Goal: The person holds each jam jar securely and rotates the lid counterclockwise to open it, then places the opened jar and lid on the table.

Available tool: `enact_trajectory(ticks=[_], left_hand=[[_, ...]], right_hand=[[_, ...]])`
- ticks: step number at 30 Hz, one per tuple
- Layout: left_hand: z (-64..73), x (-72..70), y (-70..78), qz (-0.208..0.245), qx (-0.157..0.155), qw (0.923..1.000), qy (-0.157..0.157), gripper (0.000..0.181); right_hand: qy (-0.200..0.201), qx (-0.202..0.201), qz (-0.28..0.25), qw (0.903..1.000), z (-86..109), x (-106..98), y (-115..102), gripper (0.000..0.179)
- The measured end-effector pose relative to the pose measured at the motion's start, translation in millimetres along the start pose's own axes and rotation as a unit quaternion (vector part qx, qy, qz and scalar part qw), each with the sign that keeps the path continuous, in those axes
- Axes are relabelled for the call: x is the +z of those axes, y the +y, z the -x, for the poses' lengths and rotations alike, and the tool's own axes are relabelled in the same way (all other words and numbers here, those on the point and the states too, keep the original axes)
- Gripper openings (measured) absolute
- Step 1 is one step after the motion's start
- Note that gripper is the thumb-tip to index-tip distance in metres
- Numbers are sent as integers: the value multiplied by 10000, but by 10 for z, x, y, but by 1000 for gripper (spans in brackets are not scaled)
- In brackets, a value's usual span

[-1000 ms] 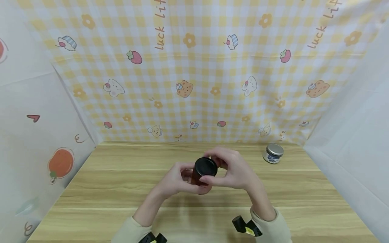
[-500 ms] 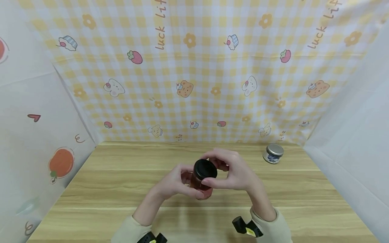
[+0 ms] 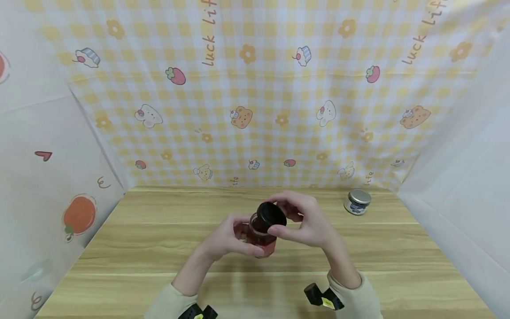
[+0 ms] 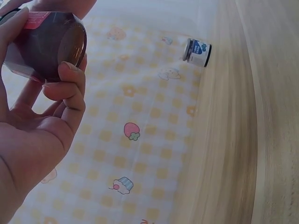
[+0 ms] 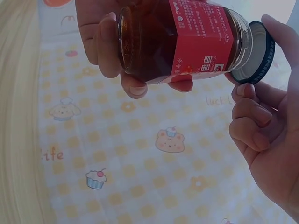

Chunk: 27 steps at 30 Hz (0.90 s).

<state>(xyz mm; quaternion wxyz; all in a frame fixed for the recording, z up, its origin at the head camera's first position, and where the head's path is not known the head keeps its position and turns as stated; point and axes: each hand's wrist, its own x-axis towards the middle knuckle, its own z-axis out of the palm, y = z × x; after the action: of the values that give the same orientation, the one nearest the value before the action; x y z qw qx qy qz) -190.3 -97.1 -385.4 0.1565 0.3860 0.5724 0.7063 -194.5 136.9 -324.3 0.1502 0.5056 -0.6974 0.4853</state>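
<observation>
In the head view, low in the centre, your left hand point(image 3: 225, 240) grips the jam jar point(image 3: 261, 239); then your right hand point(image 3: 308, 223) pinches the black lid point(image 3: 272, 214), tilted at the jar's mouth. Farther right stands a small jar point(image 3: 357, 202).

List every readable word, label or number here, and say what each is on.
"TRAWBERRY JAM", first letter unclear: red label of the jam jar.
"草莓": same label.
"净含量": same label.
"luck lif", cut off at the top edge: patterned cloth.
"life": same cloth.
Too small or blurred: the red label's finer print, and print on the lid, small jar and yellow tags.
</observation>
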Motion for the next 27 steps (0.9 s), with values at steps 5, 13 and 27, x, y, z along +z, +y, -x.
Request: enact_trajectory(ticks=[5,13,27], left_hand=[[20,-16,18,-50,-6,9997,240,44],[35,-38,23,-118,-194,9978,616,40],[49,-48,-3,-528,-331,9903,1241,49]], right_hand=[[122,69,51,9999,-2,-13,2,47],[324,86,211,9992,9,-20,42,49],[548,428,486,9964,27,-32,110,41]])
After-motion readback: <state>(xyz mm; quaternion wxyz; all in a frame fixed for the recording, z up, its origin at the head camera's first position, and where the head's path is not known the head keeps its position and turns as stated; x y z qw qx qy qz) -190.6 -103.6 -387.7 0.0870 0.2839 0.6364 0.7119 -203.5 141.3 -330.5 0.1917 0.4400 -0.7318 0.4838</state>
